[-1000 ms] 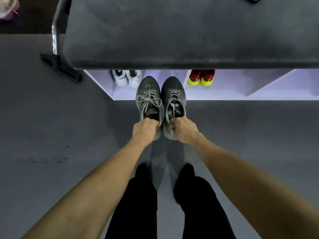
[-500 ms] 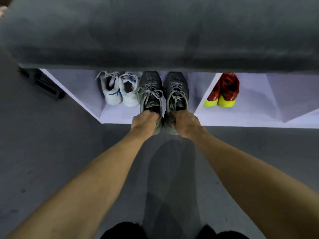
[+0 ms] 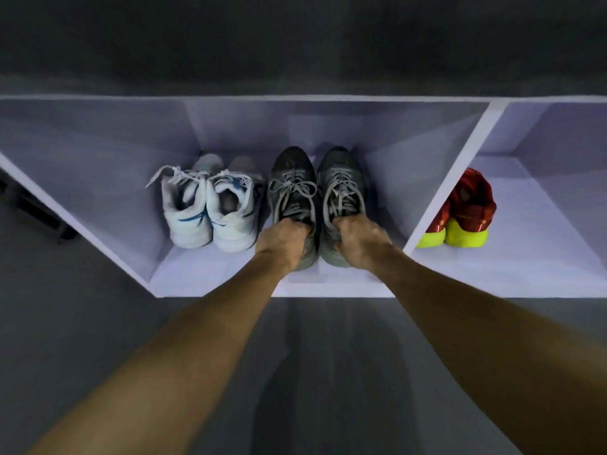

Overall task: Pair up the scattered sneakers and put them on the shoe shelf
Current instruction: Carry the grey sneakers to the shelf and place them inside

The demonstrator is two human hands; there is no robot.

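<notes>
Two grey sneakers with grey laces stand side by side, toes inward, inside the wide compartment of the white shoe shelf (image 3: 210,287). My left hand (image 3: 284,241) grips the heel opening of the left grey sneaker (image 3: 290,178). The heel opening of the right grey sneaker (image 3: 341,178) is gripped by my right hand (image 3: 359,243). Both soles look to be on or just above the shelf floor. A pair of white sneakers (image 3: 210,211) with blue marks stands directly to their left, nearly touching.
A red pair with neon-yellow heels (image 3: 463,218) sits in the compartment to the right, behind a white divider (image 3: 453,178). A dark slab (image 3: 295,44) covers the shelf's top. Grey floor (image 3: 82,339) lies in front; a dark object's edge shows at far left.
Both hands have carried the grey pair forward from in front of the shelf into the compartment beside the white pair. My view has come lower and closer to the shelf.
</notes>
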